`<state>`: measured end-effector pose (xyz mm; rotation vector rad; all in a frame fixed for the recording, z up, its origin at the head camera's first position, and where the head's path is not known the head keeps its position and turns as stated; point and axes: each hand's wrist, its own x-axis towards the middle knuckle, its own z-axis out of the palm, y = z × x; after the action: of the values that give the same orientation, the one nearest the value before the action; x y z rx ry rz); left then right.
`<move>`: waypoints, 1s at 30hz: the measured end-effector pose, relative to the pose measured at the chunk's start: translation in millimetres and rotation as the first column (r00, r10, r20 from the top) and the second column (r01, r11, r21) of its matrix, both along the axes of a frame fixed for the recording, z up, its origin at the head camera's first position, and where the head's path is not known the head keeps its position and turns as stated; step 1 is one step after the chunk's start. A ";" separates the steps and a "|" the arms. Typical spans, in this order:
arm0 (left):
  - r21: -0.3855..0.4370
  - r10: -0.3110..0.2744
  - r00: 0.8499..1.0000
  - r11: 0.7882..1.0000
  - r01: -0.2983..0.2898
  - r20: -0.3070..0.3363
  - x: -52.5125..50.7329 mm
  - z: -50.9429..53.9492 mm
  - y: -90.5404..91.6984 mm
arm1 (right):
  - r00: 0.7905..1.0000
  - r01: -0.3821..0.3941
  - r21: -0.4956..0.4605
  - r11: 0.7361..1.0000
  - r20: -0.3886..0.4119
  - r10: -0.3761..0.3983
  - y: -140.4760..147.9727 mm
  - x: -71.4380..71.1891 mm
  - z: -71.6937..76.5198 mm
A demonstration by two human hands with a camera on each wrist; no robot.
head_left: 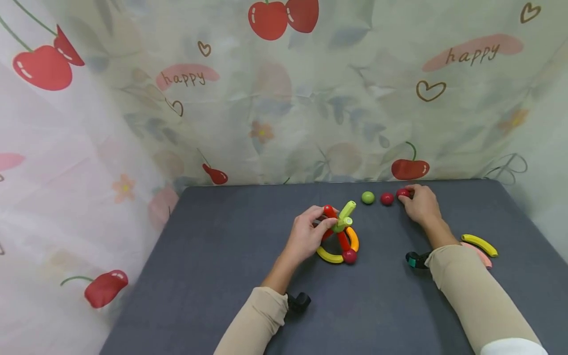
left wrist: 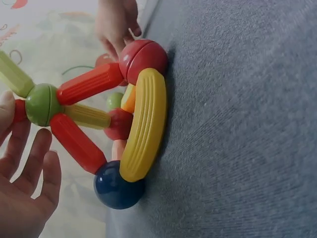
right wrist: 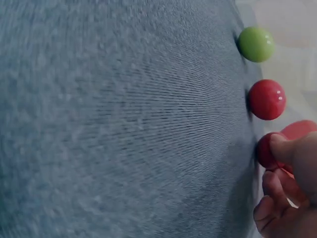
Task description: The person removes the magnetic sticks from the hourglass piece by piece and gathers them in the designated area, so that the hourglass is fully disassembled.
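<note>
A toy of magnetic rods and balls (head_left: 343,242) stands on the dark table, with curved yellow and orange pieces (head_left: 353,238) round its base. Red rods (left wrist: 77,143) rise to a green ball (left wrist: 42,104) at its top, where light green rods (head_left: 347,210) stick out. A red ball (left wrist: 143,60) and a blue ball (left wrist: 119,186) sit at base corners. My left hand (head_left: 307,235) pinches a short red rod (left wrist: 19,110) beside the green ball. At the table's far edge, my right hand (head_left: 421,204) pinches a loose red ball (right wrist: 267,151) between thumb and finger.
Another red ball (head_left: 387,198) and a light green ball (head_left: 368,197) lie left of my right hand, along the back edge. A curved yellow piece (head_left: 480,244) and a pink piece (head_left: 481,255) lie beyond my right forearm. A patterned curtain (head_left: 275,98) hangs behind the table.
</note>
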<state>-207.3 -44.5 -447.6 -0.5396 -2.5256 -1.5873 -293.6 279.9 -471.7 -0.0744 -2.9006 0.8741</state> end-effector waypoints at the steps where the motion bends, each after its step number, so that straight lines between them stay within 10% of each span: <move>1: -0.003 0.000 1.000 1.000 0.000 0.000 -0.2 0.1 -0.2 | 1.000 -0.002 0.001 1.000 0.004 0.002 0.0 0.3 -0.1; 10: -0.039 -0.017 0.997 0.999 0.019 0.069 0.4 8.5 -3.5 | 0.975 -0.208 -0.049 0.977 -0.096 0.202 -36.9 31.3 37.4; 19: -0.031 0.039 0.998 0.999 -0.037 0.048 3.9 17.8 -3.1 | 0.848 -0.527 -0.234 0.817 -0.079 0.525 -105.3 84.0 33.4; 30: 0.037 0.061 0.998 0.997 -0.062 0.014 2.5 22.6 -2.9 | 0.884 -0.467 -0.298 0.833 -0.147 0.443 -124.3 82.3 16.4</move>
<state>-204.8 -47.5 -425.0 -0.4439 -2.4909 -1.6185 -211.4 155.7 -455.3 0.6383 -2.7089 1.3907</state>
